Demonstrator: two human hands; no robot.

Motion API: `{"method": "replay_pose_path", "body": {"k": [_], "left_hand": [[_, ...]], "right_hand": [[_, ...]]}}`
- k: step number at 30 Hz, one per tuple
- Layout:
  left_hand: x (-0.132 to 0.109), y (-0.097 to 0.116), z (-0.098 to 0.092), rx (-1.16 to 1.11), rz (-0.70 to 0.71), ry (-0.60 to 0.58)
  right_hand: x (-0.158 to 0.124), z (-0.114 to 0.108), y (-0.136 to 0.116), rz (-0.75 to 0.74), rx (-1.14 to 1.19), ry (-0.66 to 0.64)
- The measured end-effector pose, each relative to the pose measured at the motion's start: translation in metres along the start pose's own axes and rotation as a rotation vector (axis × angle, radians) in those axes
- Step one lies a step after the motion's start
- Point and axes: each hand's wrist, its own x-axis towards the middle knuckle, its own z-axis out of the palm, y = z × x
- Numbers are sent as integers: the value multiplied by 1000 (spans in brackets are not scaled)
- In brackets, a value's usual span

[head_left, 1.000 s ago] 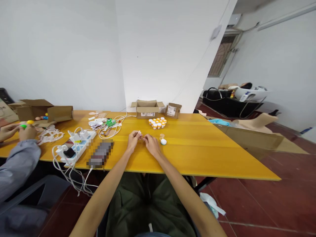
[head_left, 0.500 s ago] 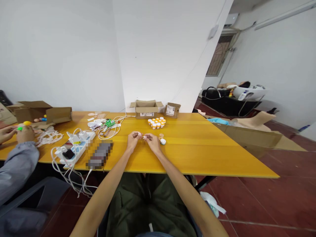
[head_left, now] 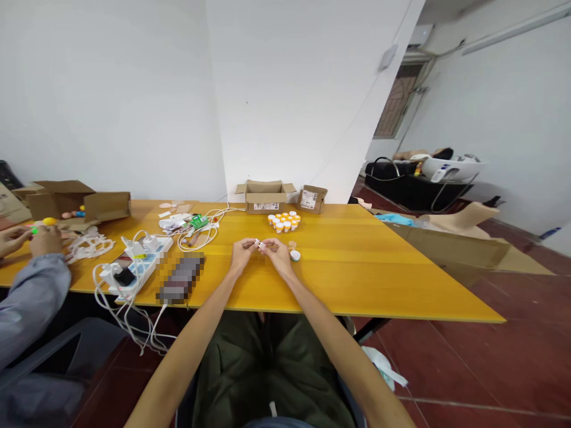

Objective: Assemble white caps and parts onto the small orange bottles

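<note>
Above the near middle of the table, my left hand (head_left: 242, 254) and my right hand (head_left: 277, 254) meet fingertip to fingertip. Between them is a small white piece with dark marks (head_left: 260, 244), too small to name. Both hands pinch it, and the fingers partly hide it. Just right of my right hand stands an open white cup (head_left: 295, 255), with a small clear round piece (head_left: 292, 244) behind it. Farther back, several small white cups with orange (head_left: 284, 222) stand in a cluster.
An open cardboard box (head_left: 266, 196) and a smaller box (head_left: 312, 199) stand by the wall. To my left lie a power strip (head_left: 147, 267) with tangled cables, a blurred-out dark phone-like slab (head_left: 181, 279) and packets (head_left: 176, 223). Far left, a co-worker's hand (head_left: 47, 241) is near a yellow ball.
My hands have come closer together. The white bits that were apart, one in each hand, now meet between my fingertips.
</note>
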Motion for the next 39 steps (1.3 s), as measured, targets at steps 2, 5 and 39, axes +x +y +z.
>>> {"method": "replay_pose_path", "body": {"k": [2,5,39], "left_hand": [[-1,0,1,-7,-2,-9],[-2,0,2,-28,-7,-19],[-6,6,3,-71,-21,-35]], "right_hand": [[0,0,-1,0,8,-5],[-1,-1,-2,-3,7,-5],[-3,2,-5,-34,47,64]]}}
